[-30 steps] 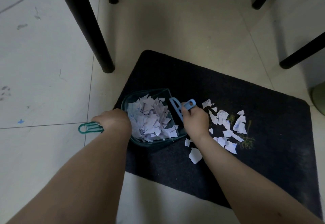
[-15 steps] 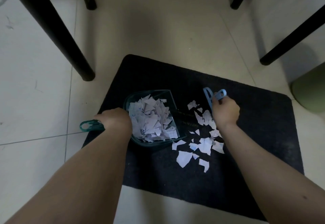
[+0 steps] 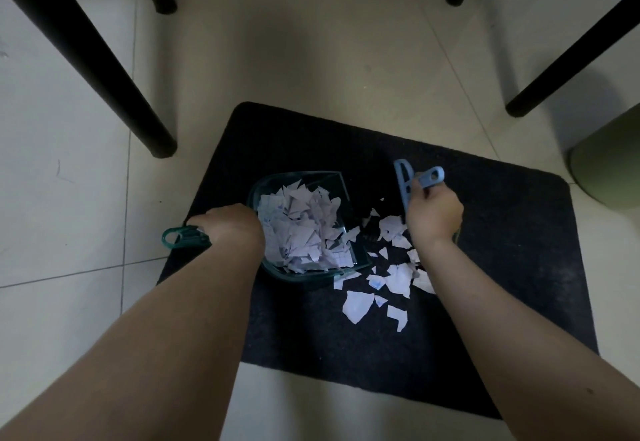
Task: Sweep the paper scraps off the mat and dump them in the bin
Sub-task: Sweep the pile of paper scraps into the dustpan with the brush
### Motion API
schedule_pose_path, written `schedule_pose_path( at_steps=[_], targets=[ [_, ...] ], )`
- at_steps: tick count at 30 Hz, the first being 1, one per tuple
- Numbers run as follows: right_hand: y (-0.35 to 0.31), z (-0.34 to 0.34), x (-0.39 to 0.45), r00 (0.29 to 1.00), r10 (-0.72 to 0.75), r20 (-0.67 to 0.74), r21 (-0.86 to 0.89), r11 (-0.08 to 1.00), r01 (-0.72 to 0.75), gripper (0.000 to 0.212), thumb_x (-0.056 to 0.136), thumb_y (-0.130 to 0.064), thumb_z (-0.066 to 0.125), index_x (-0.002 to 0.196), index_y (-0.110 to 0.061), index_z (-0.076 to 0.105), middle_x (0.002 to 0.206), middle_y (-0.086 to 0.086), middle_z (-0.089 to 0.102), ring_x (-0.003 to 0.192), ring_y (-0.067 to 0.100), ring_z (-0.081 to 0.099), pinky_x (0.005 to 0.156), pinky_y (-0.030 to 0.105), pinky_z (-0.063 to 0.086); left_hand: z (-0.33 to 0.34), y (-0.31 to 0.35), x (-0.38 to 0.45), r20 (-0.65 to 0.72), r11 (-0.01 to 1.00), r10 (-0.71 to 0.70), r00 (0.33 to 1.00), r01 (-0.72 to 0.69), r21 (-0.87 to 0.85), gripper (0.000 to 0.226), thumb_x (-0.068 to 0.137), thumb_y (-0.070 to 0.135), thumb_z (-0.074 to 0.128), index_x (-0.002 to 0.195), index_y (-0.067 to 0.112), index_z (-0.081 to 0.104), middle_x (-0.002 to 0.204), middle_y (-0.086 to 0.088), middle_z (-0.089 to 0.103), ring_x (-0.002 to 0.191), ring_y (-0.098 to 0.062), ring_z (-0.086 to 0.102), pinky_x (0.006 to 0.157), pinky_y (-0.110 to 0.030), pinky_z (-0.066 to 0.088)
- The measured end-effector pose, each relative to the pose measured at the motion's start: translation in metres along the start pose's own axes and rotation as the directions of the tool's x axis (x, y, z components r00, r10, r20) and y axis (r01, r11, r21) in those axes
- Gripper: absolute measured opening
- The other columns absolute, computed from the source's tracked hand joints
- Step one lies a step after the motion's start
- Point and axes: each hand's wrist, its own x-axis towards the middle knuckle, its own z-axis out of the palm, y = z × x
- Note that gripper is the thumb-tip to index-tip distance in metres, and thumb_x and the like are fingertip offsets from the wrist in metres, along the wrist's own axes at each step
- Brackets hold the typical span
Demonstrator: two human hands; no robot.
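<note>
Hands, two: the left hand (image 3: pixel 232 227) grips one teal dustpan (image 3: pixel 304 226) heaped with torn white scraps on the dark mat (image 3: pixel 502 267); the right hand (image 3: pixel 434 217) clenches one blue brush (image 3: pixel 405 186) over roughly fifteen loose scraps (image 3: pixel 358 305). One green bin (image 3: pixel 609 163) stands right.

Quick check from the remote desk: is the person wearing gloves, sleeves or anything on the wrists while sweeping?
No. Both forearms are bare for as far as the view shows them, with no sleeve cuff in sight. The left hand and right hand are ungloved, and no watch, band or ring shows on either. The only marking is a small dark spot on the right forearm near the frame's lower right edge.
</note>
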Motion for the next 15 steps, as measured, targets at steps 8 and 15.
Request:
schedule_pose_path(
  at_steps=[8,15],
  targets=[
    [0.009,0.023,-0.024,0.964,-0.047,0.263,0.027,0.999,0.041,0.03,0.095,-0.029,0.051,0.094,-0.003,0.066,0.087,0.014,0.069,0.082,0.032,0.065,0.07,0.037,0.052,-0.004,0.005,-0.009,0.025,1.0,-0.003,1.0,0.004,-0.006,0.036,0.086,0.02,0.063,0.12,0.009,0.06,0.128,-0.007,0.055,0.121,-0.024,0.05,0.109,-0.042,0.035],
    [0.009,-0.007,-0.001,0.999,0.01,0.051,0.06,0.998,-0.013,0.031,0.096,-0.03,0.05,0.097,-0.003,0.066,0.086,0.015,0.069,0.079,0.032,0.066,0.073,0.047,0.055,-0.007,0.013,-0.018,-0.035,1.0,-0.003,0.999,0.003,-0.005,0.029,0.089,0.02,0.059,0.116,0.011,0.061,0.125,-0.006,0.057,0.118,-0.023,0.052,0.106,-0.041,0.037]
  ],
)
